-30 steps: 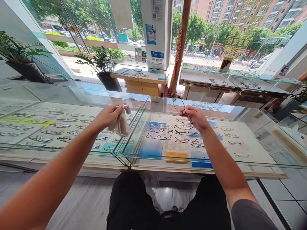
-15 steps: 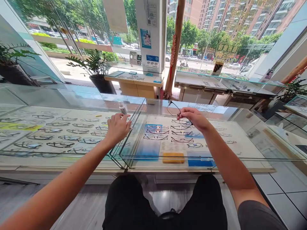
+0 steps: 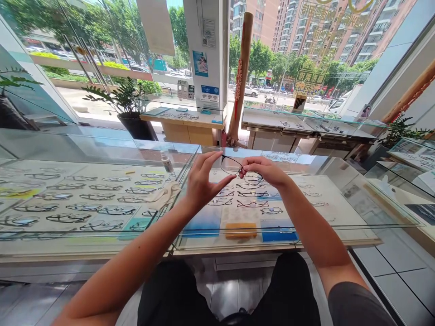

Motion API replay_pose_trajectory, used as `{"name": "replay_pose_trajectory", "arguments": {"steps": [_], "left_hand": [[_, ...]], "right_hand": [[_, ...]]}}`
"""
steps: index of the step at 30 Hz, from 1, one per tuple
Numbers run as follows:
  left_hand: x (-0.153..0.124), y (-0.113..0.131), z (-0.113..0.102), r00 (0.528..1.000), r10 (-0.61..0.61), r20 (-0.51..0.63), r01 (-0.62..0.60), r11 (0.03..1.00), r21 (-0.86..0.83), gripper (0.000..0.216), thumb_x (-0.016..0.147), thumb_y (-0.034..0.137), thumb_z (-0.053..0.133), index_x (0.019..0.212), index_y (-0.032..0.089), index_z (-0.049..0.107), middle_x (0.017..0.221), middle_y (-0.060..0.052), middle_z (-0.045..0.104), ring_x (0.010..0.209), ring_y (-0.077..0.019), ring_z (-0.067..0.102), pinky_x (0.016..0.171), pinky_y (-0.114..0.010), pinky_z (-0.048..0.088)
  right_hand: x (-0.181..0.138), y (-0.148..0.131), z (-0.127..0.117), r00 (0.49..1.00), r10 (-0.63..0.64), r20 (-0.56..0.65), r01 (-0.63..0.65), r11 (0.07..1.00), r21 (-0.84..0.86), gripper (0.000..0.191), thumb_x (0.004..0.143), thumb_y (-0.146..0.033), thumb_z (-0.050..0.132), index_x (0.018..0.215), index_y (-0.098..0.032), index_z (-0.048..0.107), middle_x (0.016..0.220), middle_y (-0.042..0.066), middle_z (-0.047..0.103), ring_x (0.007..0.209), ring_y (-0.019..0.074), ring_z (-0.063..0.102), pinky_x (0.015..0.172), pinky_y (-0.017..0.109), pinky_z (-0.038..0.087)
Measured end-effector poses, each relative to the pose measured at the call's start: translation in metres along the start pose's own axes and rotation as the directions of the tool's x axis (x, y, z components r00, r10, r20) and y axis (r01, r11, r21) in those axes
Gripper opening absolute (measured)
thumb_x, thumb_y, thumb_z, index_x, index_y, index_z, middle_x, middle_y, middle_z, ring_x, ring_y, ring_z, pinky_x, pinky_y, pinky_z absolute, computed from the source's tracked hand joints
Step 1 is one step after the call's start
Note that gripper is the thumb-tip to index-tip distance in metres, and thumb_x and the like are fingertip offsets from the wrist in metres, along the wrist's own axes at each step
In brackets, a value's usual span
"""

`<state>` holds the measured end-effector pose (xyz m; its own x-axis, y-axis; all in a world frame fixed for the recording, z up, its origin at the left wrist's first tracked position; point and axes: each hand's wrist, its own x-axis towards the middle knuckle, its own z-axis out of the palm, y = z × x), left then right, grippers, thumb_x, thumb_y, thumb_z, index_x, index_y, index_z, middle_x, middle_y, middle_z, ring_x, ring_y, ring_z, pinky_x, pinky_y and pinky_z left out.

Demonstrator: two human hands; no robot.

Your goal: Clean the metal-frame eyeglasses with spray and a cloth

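Observation:
A thin black-framed pair of glasses (image 3: 231,165) is held up above the glass counter (image 3: 340,199). My right hand (image 3: 263,170) pinches its right side. My left hand (image 3: 202,181) reaches toward its left side with thumb and fingers spread apart, close to the frame; I cannot tell if it touches it. A beige cloth (image 3: 163,194) lies on the counter top to the left of that hand, with a small spray bottle (image 3: 166,161) standing just behind it.
Rows of glasses lie inside the glass display cases (image 3: 78,199), along with a yellow block (image 3: 241,230) and blue cards. Potted plants (image 3: 131,108) and more display counters (image 3: 306,124) stand behind, before large windows. My black-clad knees are below the counter edge.
My left hand put the cloth down on the counter beside the spray bottle, then moved right to the glasses. My right hand kept hold of the glasses and shifted slightly left.

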<state>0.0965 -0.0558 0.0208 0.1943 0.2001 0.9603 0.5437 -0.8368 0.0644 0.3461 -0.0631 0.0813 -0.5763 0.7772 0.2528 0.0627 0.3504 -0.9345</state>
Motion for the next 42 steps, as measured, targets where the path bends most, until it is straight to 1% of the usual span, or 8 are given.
{"name": "replay_pose_trajectory", "arguments": {"steps": [11,14,17,20,22,26,32,42], "left_hand": [[0.035,-0.009,0.033,0.997,0.032,-0.069,-0.036,0.997,-0.067,0.064,0.088,0.051,0.096,0.138,0.022,0.068,0.122,-0.012,0.077,0.110,-0.0292,0.076,0.093,-0.044,0.066],[0.045,-0.018,0.043,0.990,0.033,-0.134,-0.041,0.998,-0.055,0.062,0.086,0.052,0.098,0.133,0.022,0.070,0.116,-0.011,0.078,0.103,-0.0275,0.076,0.089,-0.043,0.066],[0.053,-0.030,0.053,0.978,-0.006,-0.211,-0.003,0.999,-0.043,0.060,0.086,0.052,0.097,0.131,0.022,0.072,0.116,-0.010,0.079,0.099,-0.0258,0.076,0.088,-0.042,0.065],[0.052,-0.039,0.060,0.961,-0.097,-0.260,0.091,0.995,-0.035,0.058,0.087,0.054,0.096,0.129,0.021,0.073,0.111,-0.010,0.079,0.097,-0.0253,0.075,0.087,-0.042,0.065],[0.047,-0.041,0.063,0.946,-0.166,-0.279,0.161,0.986,-0.039,0.057,0.088,0.055,0.095,0.129,0.021,0.073,0.111,-0.010,0.078,0.097,-0.0254,0.075,0.087,-0.043,0.065],[0.035,-0.040,0.065,0.921,-0.270,-0.280,0.259,0.963,-0.074,0.056,0.090,0.057,0.093,0.128,0.022,0.073,0.111,-0.010,0.077,0.098,-0.0246,0.076,0.088,-0.044,0.066],[0.025,-0.032,0.071,0.910,-0.355,-0.216,0.323,0.931,-0.168,0.057,0.090,0.056,0.093,0.129,0.021,0.071,0.112,-0.009,0.074,0.099,-0.0233,0.076,0.087,-0.042,0.067],[0.018,-0.032,0.074,0.921,-0.315,-0.230,0.288,0.947,-0.144,0.059,0.090,0.064,0.090,0.127,0.023,0.069,0.112,-0.008,0.071,0.096,-0.0233,0.072,0.083,-0.042,0.063]], "right_hand": [[0.006,-0.020,-0.036,0.999,0.004,-0.042,-0.009,0.993,-0.114,0.018,0.094,-0.036,0.068,0.082,-0.024,0.069,0.086,0.003,0.077,0.091,0.0210,0.070,0.098,0.043,0.050],[0.005,-0.031,-0.045,0.992,-0.052,-0.114,0.028,0.979,-0.201,0.021,0.096,-0.043,0.069,0.089,-0.023,0.072,0.095,0.005,0.078,0.097,0.0223,0.071,0.102,0.044,0.053],[0.000,-0.032,-0.045,0.912,-0.212,-0.352,0.096,0.943,-0.318,0.029,0.098,-0.052,0.071,0.108,-0.025,0.072,0.117,0.007,0.078,0.114,0.0250,0.072,0.107,0.046,0.055],[-0.004,-0.012,-0.032,0.713,-0.407,-0.571,0.071,0.852,-0.519,0.044,0.095,-0.058,0.077,0.126,-0.029,0.066,0.138,0.010,0.074,0.127,0.0288,0.069,0.114,0.051,0.053],[-0.002,0.009,-0.020,0.631,-0.498,-0.595,0.040,0.787,-0.616,0.057,0.094,-0.060,0.080,0.137,-0.029,0.060,0.145,0.013,0.071,0.134,0.0313,0.067,0.117,0.055,0.053],[0.010,0.046,-0.002,0.568,-0.546,-0.616,0.003,0.749,-0.662,0.069,0.094,-0.064,0.082,0.145,-0.028,0.054,0.143,0.017,0.071,0.132,0.0331,0.069,0.115,0.057,0.056],[0.014,0.068,0.004,0.519,-0.509,-0.686,0.002,0.804,-0.595,0.052,0.100,-0.062,0.074,0.134,-0.026,0.059,0.116,0.011,0.075,0.112,0.0279,0.073,0.109,0.051,0.059],[0.013,0.082,0.000,0.532,-0.528,-0.662,0.073,0.807,-0.586,0.048,0.099,-0.060,0.073,0.132,-0.028,0.058,0.112,0.008,0.068,0.107,0.0279,0.066,0.107,0.051,0.056]]}}
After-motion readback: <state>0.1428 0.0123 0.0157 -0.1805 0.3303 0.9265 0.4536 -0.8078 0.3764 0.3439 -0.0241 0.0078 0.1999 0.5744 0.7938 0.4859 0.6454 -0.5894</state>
